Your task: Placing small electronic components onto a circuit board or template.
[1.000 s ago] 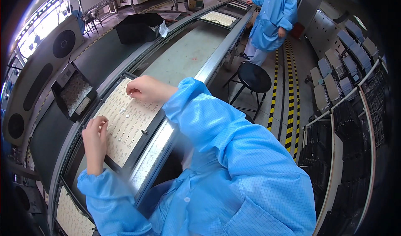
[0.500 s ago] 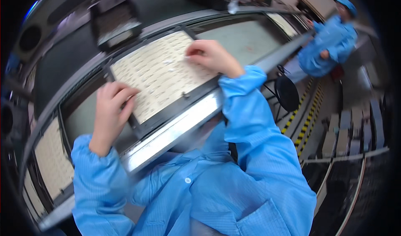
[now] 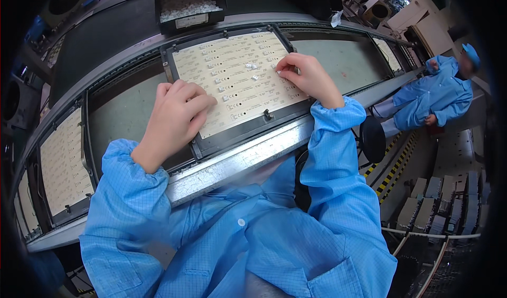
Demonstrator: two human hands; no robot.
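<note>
The panel [image 3: 237, 79] looks smooth and matt, its frame [image 3: 232, 133] dull black plastic; the rail [image 3: 243, 156] is glossy, scuffed metal, the smock [image 3: 338, 158] creased, grid-woven cloth.

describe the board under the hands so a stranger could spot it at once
Start at the metal rail crossing before the person's body. Just beyond it, a dark frame surrounds the cream printed board. Unlike the neighbouring left board and right board, it has the left hand and the right hand over its sides and small white parts on it.
</note>
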